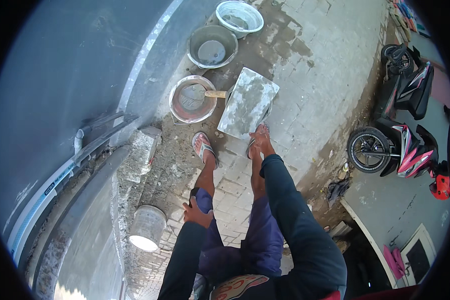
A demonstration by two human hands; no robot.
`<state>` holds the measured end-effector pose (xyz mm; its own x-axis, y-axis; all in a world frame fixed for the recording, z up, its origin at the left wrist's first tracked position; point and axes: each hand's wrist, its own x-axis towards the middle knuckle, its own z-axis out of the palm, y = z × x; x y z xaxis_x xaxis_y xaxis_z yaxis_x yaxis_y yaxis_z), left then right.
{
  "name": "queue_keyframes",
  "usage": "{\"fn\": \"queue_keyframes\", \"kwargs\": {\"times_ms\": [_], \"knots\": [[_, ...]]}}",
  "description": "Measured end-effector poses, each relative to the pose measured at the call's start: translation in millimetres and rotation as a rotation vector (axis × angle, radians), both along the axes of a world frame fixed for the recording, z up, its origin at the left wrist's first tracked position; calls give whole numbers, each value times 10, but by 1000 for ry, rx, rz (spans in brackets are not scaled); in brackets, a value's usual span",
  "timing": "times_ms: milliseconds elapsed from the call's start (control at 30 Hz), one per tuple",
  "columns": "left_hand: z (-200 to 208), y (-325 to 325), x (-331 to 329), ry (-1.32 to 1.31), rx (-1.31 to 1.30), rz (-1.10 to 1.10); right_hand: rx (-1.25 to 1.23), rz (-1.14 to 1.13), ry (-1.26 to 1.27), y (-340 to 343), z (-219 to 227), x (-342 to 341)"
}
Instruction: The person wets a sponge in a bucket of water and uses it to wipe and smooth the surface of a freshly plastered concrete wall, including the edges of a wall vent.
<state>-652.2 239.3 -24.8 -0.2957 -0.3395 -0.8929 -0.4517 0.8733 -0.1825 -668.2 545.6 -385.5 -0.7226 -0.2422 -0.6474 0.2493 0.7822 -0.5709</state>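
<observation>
My left hand (198, 215) rests on my left knee, its fingers spread over the purple shorts and holding nothing. Stretched down by my right foot, my right hand (261, 139) is at the near right edge of a grey, mortar-smeared rectangular slab (248, 102). Its fingertips overlap the foot and the slab edge, so their grip is unclear. Something rounded and dark shows partly from under the slab's right side. Left of the slab stands a mortar-stained basin (175, 97). A trowel (215, 94) lies across its rim, wooden handle toward the slab, blade inside.
Beyond are a dark bucket (192, 47) and a whitish basin (257, 22). At left, a white bucket (149, 222) lies tipped near a broken concrete block (141, 152) and a blue-white pipe (45, 195). Parked motorbikes (410, 155) stand along the right beside the paving (315, 95).
</observation>
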Motion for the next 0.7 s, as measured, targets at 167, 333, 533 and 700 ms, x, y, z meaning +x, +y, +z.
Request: {"fn": "queue_keyframes", "kwargs": {"times_ms": [167, 333, 533, 700], "knots": [[-14, 202, 68, 99, -124, -89, -154, -783, 166, -367, 237, -314], [-159, 726, -59, 49, 27, 22, -423, -1531, -69, 673, 341, -621], [-135, 583, -31, 0, -34, 59, -673, -1363, -159, 699, 1598, -1155], [-207, 594, 51, -1, -25, 55, -488, -1076, -88, 375, 1809, -1515]]}}
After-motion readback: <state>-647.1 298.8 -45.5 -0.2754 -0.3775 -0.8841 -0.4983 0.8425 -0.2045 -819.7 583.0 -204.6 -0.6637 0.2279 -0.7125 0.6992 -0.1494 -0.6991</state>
